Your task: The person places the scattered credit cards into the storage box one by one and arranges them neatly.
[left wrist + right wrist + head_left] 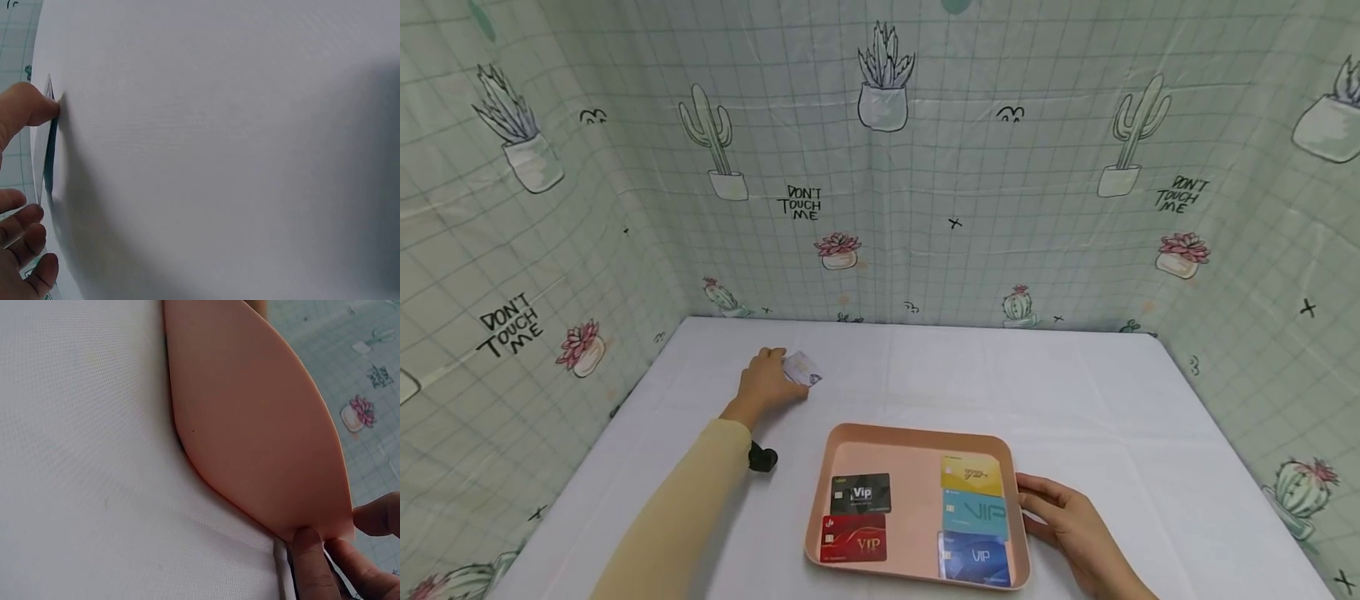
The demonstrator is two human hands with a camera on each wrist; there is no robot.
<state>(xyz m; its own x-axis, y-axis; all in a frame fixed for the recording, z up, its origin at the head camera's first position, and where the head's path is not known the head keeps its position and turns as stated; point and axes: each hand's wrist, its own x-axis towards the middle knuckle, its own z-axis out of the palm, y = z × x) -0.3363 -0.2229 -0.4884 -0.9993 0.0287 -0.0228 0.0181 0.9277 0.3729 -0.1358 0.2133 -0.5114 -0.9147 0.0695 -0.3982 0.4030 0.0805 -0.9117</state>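
Note:
At the back left of the table, my left hand (769, 385) holds a pale card (802, 368) between thumb and fingers. In the left wrist view the card (45, 144) is seen nearly edge-on, tilted up off the cloth, with the thumb on its upper end. A pink tray (917, 500) lies at the front. My right hand (1071, 529) grips its right side; in the right wrist view fingertips press the outer wall (250, 412) and the thumb meets the rim. Inside the tray's left half are a black card (861, 494) and a red card (853, 538).
Down the tray's right side lie a yellow card (972, 474), a teal card (973, 512) and a blue card (974, 558). White cloth (1000, 375) covers the table. Patterned fabric walls (925, 167) enclose its back and both sides.

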